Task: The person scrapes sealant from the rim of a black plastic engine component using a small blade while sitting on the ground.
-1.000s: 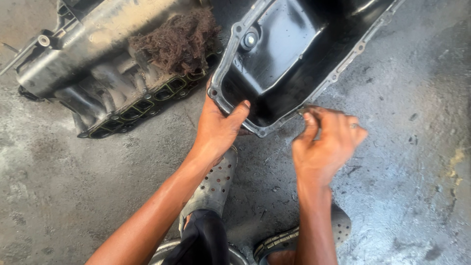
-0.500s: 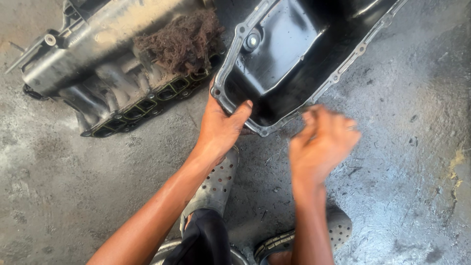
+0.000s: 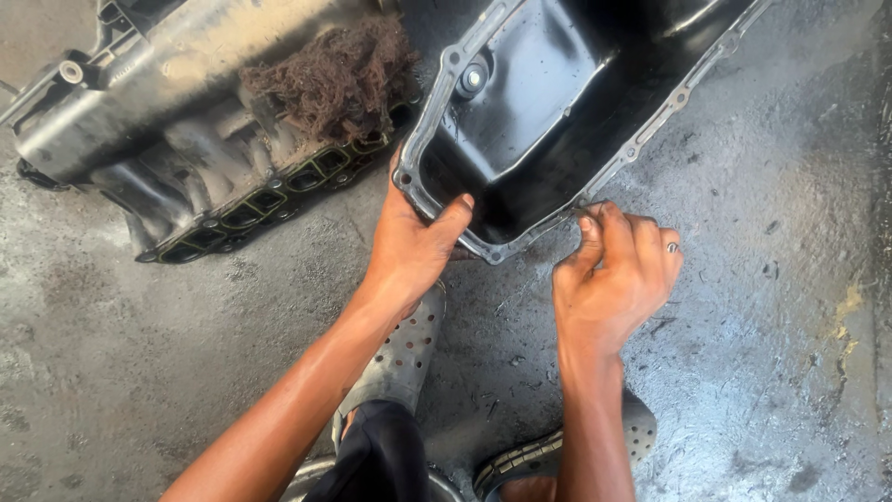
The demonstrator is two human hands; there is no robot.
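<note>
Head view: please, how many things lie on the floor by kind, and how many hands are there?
Black oil pan: 1
Dark manifold: 1
Brown fibre wad: 1
Perforated clogs: 2
Hands, left hand and right hand: 2
Total: 7

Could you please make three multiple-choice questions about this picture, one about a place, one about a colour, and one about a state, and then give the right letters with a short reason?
1. Where does the clump of brown fibres lie?
A. On the ribbed engine part at the upper left
B. Inside the oil pan
C. On the floor beside the shoes

2. What colour is the inside of the oil pan?
A. Red
B. Glossy black
C. White

3. What is the left hand doing?
A. Resting flat on the floor
B. Gripping the pan's rim at its near corner
C. Holding a shoe

Answers:
1. A: the fibres sit on top of the ribbed part, left of the pan.
2. B: the pan's hollow shines black.
3. B: the thumb hooks over the flange, while the right hand pinches at the rim further right.
</note>
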